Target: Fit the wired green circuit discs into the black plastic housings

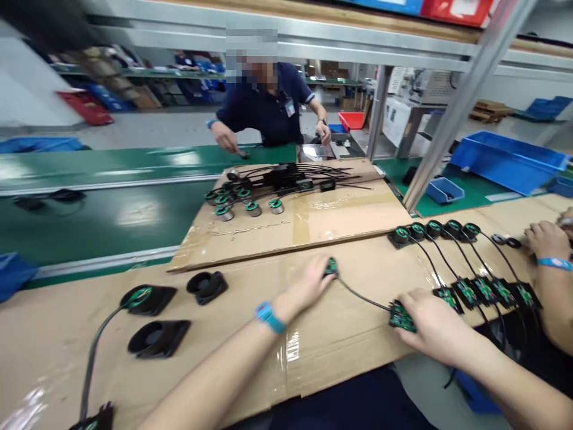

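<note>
My left hand (307,286) pinches a small part with a round green circuit board (330,267) above the cardboard. From it a thin black cable (360,295) runs to a green circuit board (401,316) with dark edges. That board is gripped in my right hand (432,325), fingers over its right side. Right of my right hand lies a row of black fans with green centres (434,229), each cabled to a circuit board (466,291). To the left of my left hand sit two black fan housings (206,288) (159,338) and a cabled fan (147,298).
Cardboard (331,352) covers the bench; a raised sheet (349,209) carries several metal coils (253,208) and cabled black parts. Another person's hand (548,239) is at the right edge. Across the green belt (129,221) stands a person (273,113). A metal post (461,113) rises at right.
</note>
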The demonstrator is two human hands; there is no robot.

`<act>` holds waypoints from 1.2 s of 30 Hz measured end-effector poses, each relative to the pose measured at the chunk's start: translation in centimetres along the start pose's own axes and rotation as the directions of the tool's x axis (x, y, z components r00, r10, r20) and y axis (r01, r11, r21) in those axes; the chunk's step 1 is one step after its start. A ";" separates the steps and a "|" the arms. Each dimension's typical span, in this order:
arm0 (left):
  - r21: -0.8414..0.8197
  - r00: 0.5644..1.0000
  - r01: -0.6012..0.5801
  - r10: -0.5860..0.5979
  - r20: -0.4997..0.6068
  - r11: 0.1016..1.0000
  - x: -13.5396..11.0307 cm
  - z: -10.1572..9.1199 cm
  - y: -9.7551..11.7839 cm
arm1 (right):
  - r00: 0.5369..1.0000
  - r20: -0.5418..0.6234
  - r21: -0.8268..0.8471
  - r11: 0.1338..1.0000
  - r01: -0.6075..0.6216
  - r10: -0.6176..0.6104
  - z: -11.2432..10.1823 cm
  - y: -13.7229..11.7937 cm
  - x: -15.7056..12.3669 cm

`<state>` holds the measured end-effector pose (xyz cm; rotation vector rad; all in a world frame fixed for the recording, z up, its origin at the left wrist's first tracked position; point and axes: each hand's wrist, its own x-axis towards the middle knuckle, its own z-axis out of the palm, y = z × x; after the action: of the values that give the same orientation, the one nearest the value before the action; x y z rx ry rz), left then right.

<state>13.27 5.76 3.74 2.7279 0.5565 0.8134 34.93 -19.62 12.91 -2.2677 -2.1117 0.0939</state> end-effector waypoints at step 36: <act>-0.368 0.422 0.638 -0.707 -0.568 0.677 -13.1 -7.7 -10.3 | 0.942 -0.197 0.245 0.917 0.316 -0.272 -0.3 -20.2 33.5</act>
<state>-4.19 10.35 0.44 1.6987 1.5834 1.4950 17.25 15.20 14.14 -1.7254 -2.1726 0.1750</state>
